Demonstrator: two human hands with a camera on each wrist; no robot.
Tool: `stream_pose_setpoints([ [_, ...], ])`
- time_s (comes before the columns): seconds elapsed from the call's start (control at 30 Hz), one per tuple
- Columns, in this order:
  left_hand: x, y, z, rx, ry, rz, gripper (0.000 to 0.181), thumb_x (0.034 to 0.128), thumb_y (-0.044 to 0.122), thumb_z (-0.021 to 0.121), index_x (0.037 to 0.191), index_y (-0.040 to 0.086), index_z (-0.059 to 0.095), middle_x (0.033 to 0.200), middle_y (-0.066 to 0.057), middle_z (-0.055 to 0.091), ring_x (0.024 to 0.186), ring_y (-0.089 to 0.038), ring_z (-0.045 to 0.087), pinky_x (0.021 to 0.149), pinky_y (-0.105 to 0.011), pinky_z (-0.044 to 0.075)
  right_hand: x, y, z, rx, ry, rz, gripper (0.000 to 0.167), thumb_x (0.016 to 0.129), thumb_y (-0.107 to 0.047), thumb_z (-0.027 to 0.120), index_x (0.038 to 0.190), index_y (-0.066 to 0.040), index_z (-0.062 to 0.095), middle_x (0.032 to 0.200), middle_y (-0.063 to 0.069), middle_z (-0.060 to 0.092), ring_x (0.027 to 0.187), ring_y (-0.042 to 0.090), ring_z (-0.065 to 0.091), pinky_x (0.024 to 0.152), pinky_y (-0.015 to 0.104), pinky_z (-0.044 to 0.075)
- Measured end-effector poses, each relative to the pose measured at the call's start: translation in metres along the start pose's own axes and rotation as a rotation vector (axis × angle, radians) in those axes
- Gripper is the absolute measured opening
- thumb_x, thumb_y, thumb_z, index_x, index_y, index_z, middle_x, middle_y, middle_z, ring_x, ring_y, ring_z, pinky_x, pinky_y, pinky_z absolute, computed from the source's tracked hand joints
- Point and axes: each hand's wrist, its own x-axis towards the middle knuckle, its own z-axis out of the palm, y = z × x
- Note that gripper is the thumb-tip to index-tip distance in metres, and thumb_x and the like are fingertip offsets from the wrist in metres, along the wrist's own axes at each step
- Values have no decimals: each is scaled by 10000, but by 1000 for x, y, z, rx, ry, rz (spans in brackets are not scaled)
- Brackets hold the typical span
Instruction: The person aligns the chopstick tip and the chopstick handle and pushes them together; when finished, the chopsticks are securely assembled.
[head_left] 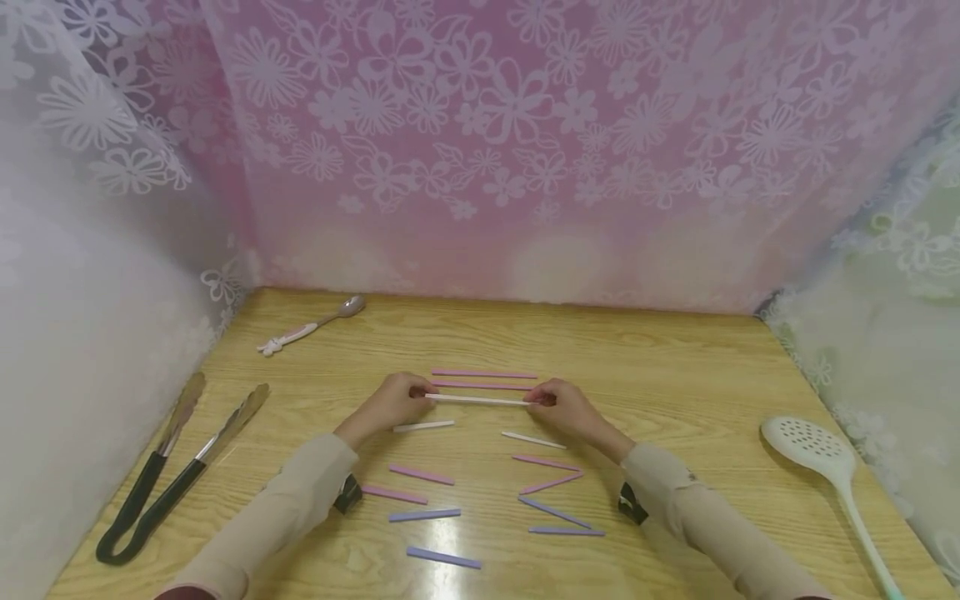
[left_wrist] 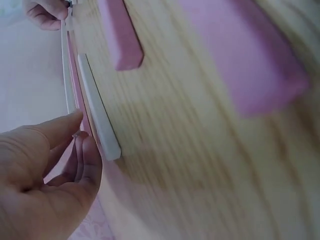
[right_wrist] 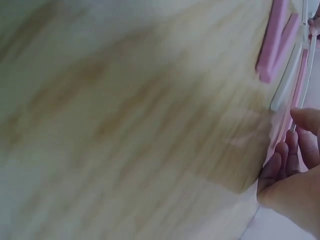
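A long thin white strip (head_left: pixel 477 400) stretches between my two hands in the head view. My left hand (head_left: pixel 402 398) pinches its left end between thumb and fingers, and my right hand (head_left: pixel 561 406) pinches the right end. Just beyond it two long pink strips (head_left: pixel 483 374) lie side by side on the table. A short white strip (head_left: pixel 424 426) is close below the left hand, and another short white strip (head_left: pixel 534 439) lies near the right hand. In the left wrist view the left hand (left_wrist: pixel 52 170) holds the strip near the short white one.
Short pink strips (head_left: pixel 422 475) and purple strips (head_left: pixel 443 557) lie in two groups nearer me. Black-handled tongs (head_left: pixel 157 475) rest at the left, a spoon (head_left: pixel 315 323) at the back left, and a white slotted skimmer (head_left: pixel 813 450) at the right. Floral curtains (head_left: pixel 510 167) border the wooden table (head_left: pixel 637 350).
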Motion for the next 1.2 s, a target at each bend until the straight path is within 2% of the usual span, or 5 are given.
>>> stream_pose_setpoints([
  [0.27,0,0,4,56,62,-15,153,892,76,650,1014,3,705,962,-93,662,806,-157,539,720,-296,481,2,-8,8,-5,35,51,100,885,-48,644,944,11,699,890,84,606,817,173,555,738,276,483],
  [0.47,-1,2,7,34,87,-35,158,878,68,661,1002,-22,701,858,-66,636,745,-146,515,656,-252,448,0,-12,9,-9,51,68,109,893,-48,635,957,19,693,918,106,614,845,203,567,766,327,500],
  [0.8,-2,-1,9,5,110,-71,170,876,96,674,1006,-12,692,888,-63,643,802,-161,549,717,-289,487,-1,-10,8,-27,67,79,109,889,-68,650,942,15,697,901,96,617,820,188,574,730,291,492],
  [0.93,-1,0,9,5,120,-62,158,877,85,669,996,-15,691,872,-63,649,791,-156,559,720,-285,490,-1,-11,8,-31,74,81,108,890,-68,650,935,18,697,896,103,620,811,186,572,715,270,491],
  [1.2,-1,4,8,21,115,-46,157,880,66,657,1001,-28,691,843,-67,648,757,-150,556,680,-262,476,-3,-9,5,25,79,61,129,901,-101,639,939,7,697,923,125,615,830,213,578,742,338,502],
])
